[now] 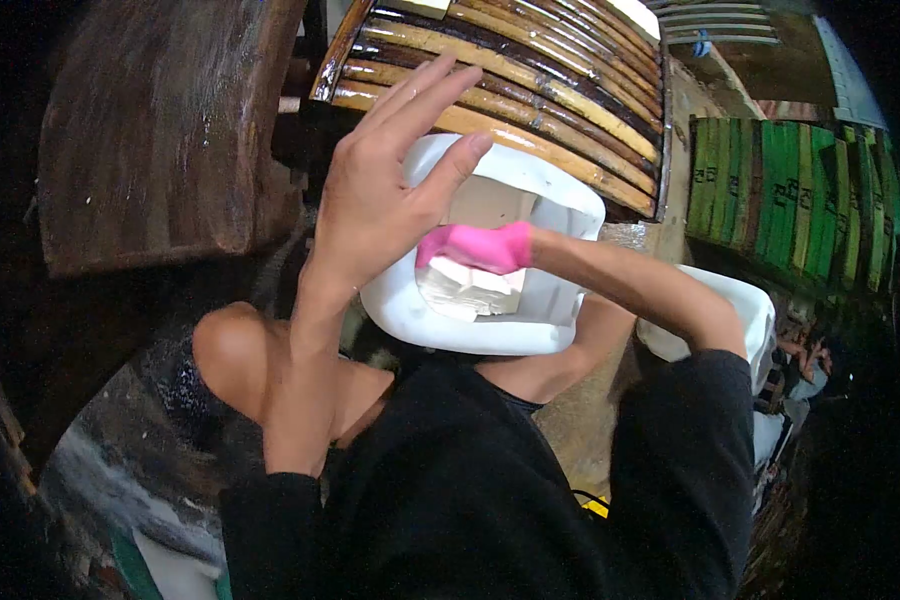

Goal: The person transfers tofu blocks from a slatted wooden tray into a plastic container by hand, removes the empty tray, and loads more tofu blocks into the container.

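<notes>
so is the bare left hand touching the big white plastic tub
Cannot tell. In the head view the left hand overlaps the rim of the tub, but seen from above, neither contact nor a gap shows.

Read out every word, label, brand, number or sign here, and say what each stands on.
"RJ": in black, repeated on the green slats at right.
Some other dark marks on those slats are too small or blurred to read.
No other text can be made out.

left hand [385,190]: open, over white container [490,337] | pink-gloved right hand [478,247]: inside, above white pieces [467,294]
</notes>
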Demonstrator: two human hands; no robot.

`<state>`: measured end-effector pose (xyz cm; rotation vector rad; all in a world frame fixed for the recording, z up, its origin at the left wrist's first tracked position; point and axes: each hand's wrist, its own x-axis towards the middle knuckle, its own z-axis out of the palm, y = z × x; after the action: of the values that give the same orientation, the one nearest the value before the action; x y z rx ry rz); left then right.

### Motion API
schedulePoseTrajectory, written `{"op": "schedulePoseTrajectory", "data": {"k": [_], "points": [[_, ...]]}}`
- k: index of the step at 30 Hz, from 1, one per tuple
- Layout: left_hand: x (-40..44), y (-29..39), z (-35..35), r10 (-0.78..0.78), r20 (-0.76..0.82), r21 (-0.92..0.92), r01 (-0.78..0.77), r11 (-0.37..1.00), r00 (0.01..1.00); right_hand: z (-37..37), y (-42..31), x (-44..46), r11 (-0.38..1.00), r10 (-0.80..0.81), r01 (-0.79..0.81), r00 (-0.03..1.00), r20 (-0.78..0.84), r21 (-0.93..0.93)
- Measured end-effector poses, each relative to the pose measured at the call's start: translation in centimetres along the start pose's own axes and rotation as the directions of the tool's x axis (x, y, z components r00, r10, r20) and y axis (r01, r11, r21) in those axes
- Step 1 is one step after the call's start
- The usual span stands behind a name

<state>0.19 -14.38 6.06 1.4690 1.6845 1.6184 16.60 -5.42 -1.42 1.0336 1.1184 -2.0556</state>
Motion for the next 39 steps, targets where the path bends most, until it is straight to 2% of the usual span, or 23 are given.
{"op": "schedulePoseTrajectory", "data": {"k": [5,9,11,16,19,22,26,28,29,30,31,32,33,34,35,37,38,39], "points": [[-0.6,-0.9,-0.8,-0.005,-0.041,0.086,0.008,0.996,0.999,-3.0,0.8,3.5,0.965,-0.046,-0.027,0.963,-0.267,-0.263],[-0.6,-1.1,-1.0,-0.015,-0.071,0.084,0.021,0.996,0.997,-4.4,1.7,4.9,0.833,-0.158,-0.123,0.882,-0.444,-0.540],[-0.6,-0.9,-0.8,-0.025,-0.067,0.073,0.030,0.997,0.997,-4.3,2.6,5.8,0.767,-0.209,-0.178,0.839,-0.502,-0.616],[-0.9,-1.4,-0.5,-0.017,-0.055,0.111,0.023,0.994,0.998,-3.4,3.0,4.7,0.688,-0.212,-0.288,0.798,-0.564,-0.666],[-0.7,-1.3,-0.2,-0.013,-0.072,0.105,0.021,0.994,0.997,-2.8,3.6,4.5,0.689,-0.233,-0.295,0.775,-0.588,-0.662],[-0.4,-1.0,0.5,-0.024,-0.068,0.072,0.029,0.997,0.997,-3.5,5.8,6.1,0.688,-0.296,-0.242,0.767,-0.569,-0.684],[-0.5,-1.2,1.2,-0.010,-0.086,0.089,0.018,0.996,0.996,-3.9,3.9,4.2,0.544,-0.229,-0.249,0.875,-0.427,-0.802],[-0.9,-1.0,1.2,-0.052,-0.031,0.131,0.056,0.990,0.998,-4.4,2.2,3.4,0.455,-0.214,-0.220,0.913,-0.346,-0.863],[-0.5,-1.0,1.1,-0.048,-0.017,0.159,0.050,0.986,0.999,-4.6,2.5,3.6,0.293,-0.158,-0.077,0.979,-0.128,-0.953],[-0.5,-1.0,1.5,-0.053,-0.018,0.175,0.055,0.983,0.998,-6.8,6.1,6.1,0.320,-0.380,0.057,0.922,-0.073,-0.946],[-0.8,-1.4,1.8,-0.055,-0.021,0.175,0.058,0.983,0.998,-7.8,7.7,6.4,0.326,-0.509,0.202,0.861,0.008,-0.924],[-0.9,-1.4,2.1,-0.075,-0.008,0.179,0.076,0.981,0.997,-5.2,4.1,4.0,0.321,-0.323,0.018,0.942,-0.092,-0.947],[-0.7,-1.0,2.2,-0.107,0.022,0.186,0.101,0.977,0.994,-2.3,0.2,1.4,0.250,-0.121,-0.153,0.975,-0.187,-0.956],[-0.9,-1.3,2.5,-0.116,0.029,0.214,0.107,0.971,0.993,-3.6,4.0,1.5,-0.205,-0.369,-0.076,0.929,0.005,-0.976],[-1.0,-1.5,3.0,-0.144,0.031,0.231,0.134,0.964,0.989,0.3,-2.2,-3.8,0.090,-0.170,-0.090,0.980,-0.105,-0.992],[-1.6,-1.6,3.6,-0.179,0.034,0.292,0.162,0.943,0.983,1.3,-7.9,-9.1,0.230,0.154,0.092,0.980,0.129,-0.969],[-1.6,-1.6,4.0,-0.186,0.041,0.337,0.162,0.927,0.982,0.8,-10.8,-11.7,0.341,0.154,0.196,0.953,0.260,-0.919],[-1.8,-1.5,4.1,-0.193,0.050,0.381,0.159,0.911,0.980,0.3,-14.0,-13.8,0.345,0.094,0.201,0.964,0.247,-0.917]]}}
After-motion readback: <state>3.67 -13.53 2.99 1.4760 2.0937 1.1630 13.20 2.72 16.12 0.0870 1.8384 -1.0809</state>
